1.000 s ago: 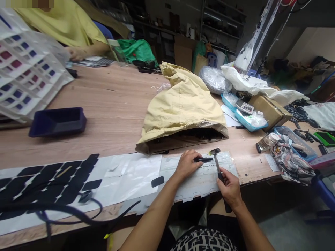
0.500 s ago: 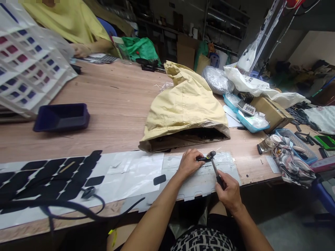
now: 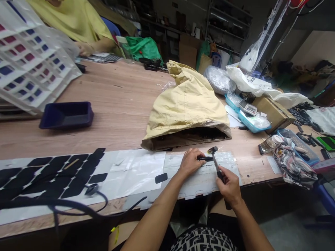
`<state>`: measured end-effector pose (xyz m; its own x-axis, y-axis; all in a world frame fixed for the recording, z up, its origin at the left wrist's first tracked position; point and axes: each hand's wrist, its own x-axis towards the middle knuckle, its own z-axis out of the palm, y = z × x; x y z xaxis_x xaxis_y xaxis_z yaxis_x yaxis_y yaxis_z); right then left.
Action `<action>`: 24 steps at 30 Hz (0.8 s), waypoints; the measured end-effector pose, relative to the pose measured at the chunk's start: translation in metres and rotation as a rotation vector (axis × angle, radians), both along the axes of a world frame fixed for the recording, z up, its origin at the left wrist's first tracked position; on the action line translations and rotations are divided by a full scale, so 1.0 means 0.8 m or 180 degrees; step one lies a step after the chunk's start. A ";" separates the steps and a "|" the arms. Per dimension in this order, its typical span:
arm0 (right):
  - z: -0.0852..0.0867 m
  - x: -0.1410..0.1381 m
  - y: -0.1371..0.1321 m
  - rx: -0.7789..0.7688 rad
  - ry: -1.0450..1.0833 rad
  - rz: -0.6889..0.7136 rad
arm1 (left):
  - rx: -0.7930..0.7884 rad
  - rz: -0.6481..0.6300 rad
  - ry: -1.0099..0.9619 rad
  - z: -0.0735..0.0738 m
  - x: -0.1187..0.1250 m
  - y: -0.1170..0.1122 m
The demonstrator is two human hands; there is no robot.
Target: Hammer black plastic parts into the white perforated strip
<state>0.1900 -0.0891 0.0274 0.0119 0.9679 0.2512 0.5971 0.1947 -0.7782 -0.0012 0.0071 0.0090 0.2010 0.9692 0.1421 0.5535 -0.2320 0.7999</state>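
Note:
My right hand point(image 3: 229, 186) is wrapped around the handle of a small hammer point(image 3: 215, 161), its head raised slightly above the work. Beside it, my left hand point(image 3: 192, 161) grips a slim black piece point(image 3: 207, 158) against a grey-white board point(image 3: 193, 184) at the table's front edge; what kind of part it is cannot be made out. Just behind my hands lies a yellow cloth sack point(image 3: 185, 108), its dark mouth facing me. A black rounded pad point(image 3: 161, 178) rests left of my forearm on white sheeting point(image 3: 131, 174).
Rows of black pads point(image 3: 60, 174) and a thick black cable point(image 3: 78, 206) lie at left. Farther back are a dark blue tray point(image 3: 66, 115) and a white crate point(image 3: 34, 59). Blue baskets point(image 3: 253, 122), a jar point(image 3: 270, 143) and a cardboard box point(image 3: 274, 111) crowd the right. Another person point(image 3: 75, 21) sits across.
The hammer head has lifted away from the black piece and shifted slightly right. My left hand stays on the piece. The whole view has shifted a little.

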 end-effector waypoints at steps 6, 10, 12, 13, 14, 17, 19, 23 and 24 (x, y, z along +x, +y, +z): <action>-0.015 0.016 0.030 -0.0278 0.0996 -0.0518 | 0.0103 -0.0200 -0.0072 -0.002 -0.005 0.001; -0.014 0.018 0.031 -0.0411 0.1464 -0.0513 | 0.0077 -0.0506 -0.0572 0.015 -0.009 -0.020; -0.012 0.019 0.029 -0.0422 0.1586 -0.0515 | -0.0080 -0.0688 -0.0925 0.027 -0.014 -0.051; -0.012 0.019 0.029 -0.0432 0.1632 -0.0519 | -0.0192 -0.0815 -0.1057 0.032 -0.017 -0.070; -0.011 0.019 0.028 -0.0448 0.1665 -0.0518 | -0.0333 -0.0975 -0.1147 0.035 -0.021 -0.091; -0.012 0.018 0.028 -0.0499 0.1670 -0.0473 | -0.0910 -0.1328 -0.1078 0.030 -0.031 -0.154; -0.014 0.017 0.028 -0.0505 0.1590 -0.0432 | -0.1242 -0.1181 -0.0776 0.012 -0.034 -0.185; -0.015 0.017 0.027 -0.0469 0.1418 -0.0371 | -0.1581 -0.0485 0.0068 -0.038 -0.032 -0.215; -0.016 0.017 0.026 -0.0463 0.1409 -0.0362 | -0.1601 -0.0354 0.0293 -0.047 -0.030 -0.218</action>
<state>0.2036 -0.0680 0.0146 0.1950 0.9790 0.0602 0.2133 0.0176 -0.9768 -0.0253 -0.1672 -0.0285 0.2962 0.8853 -0.3586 0.6207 0.1069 0.7767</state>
